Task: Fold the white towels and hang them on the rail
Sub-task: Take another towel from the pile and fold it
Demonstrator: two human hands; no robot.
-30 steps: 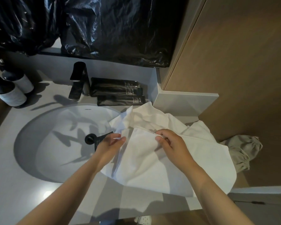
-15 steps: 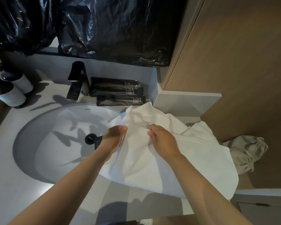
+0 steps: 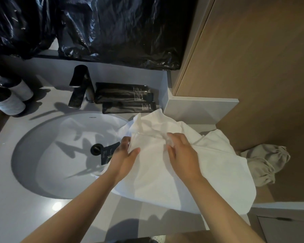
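Note:
A white towel (image 3: 191,172) lies crumpled on the right side of the grey counter (image 3: 16,216), partly over the sink's right rim and hanging off the counter's right end. My left hand (image 3: 125,155) grips the towel's left edge, fingers tucked under the fold and thumb on top. My right hand (image 3: 181,151) pinches a fold of the towel near its middle, just right of the left hand. No rail is in view.
A white oval sink (image 3: 60,155) with a black drain (image 3: 96,149) and a small dark packet (image 3: 107,153) fills the left. Behind it stand a black tap (image 3: 79,86), dark tubes (image 3: 126,97), two bottles (image 3: 9,97) and black plastic sheeting (image 3: 104,27). A beige cloth (image 3: 265,162) lies lower right by the wooden wall.
Both hands slid along the towel's upper fold and closed on it. The left hand went from an open reach to gripping the left edge; the right hand now pinches the middle fold.

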